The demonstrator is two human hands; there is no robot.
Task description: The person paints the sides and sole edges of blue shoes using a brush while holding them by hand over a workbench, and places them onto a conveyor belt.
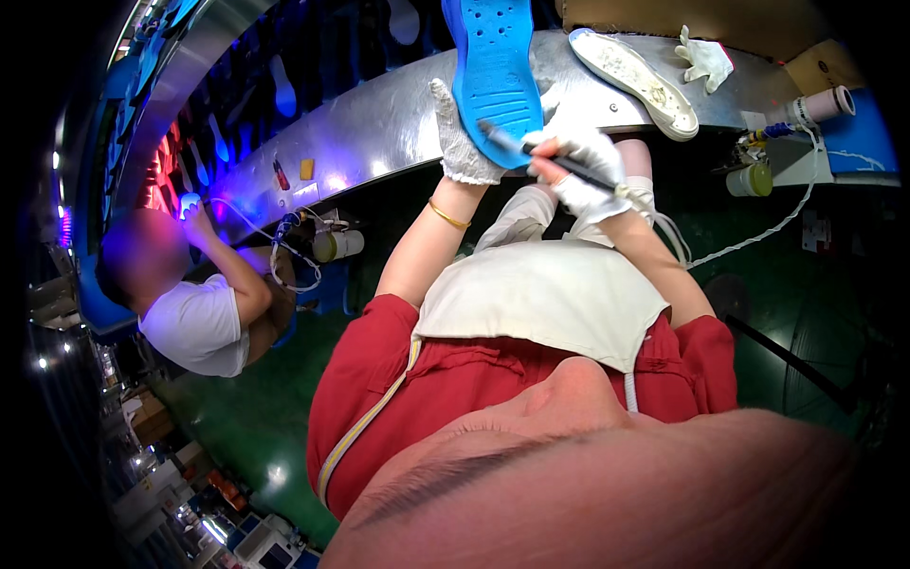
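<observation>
My left hand (461, 142), in a white glove, grips the near left edge of a blue sole-shaped piece (498, 90), with its fingers partly hidden behind it. This piece has round holes at its far part and ridges across its middle, and it is tilted up toward me. In my right hand (586, 175), gloved with some fingertips bare, is a dark-handled brush (572, 169) with a white tube (671, 237) trailing from behind. The blurred brush tip lies over the near part of the blue piece; whether it touches cannot be seen. To the right, a white sole (635, 81) rests on the metal bench.
A curved metal bench (370, 142) runs across, with a spare white glove (704, 60) at right and a yellow block (306, 169) at left. Blue soles stand behind on a dark belt. A co-worker (199, 313) sits left. Canisters (749, 180) and hoses hang below the bench edge.
</observation>
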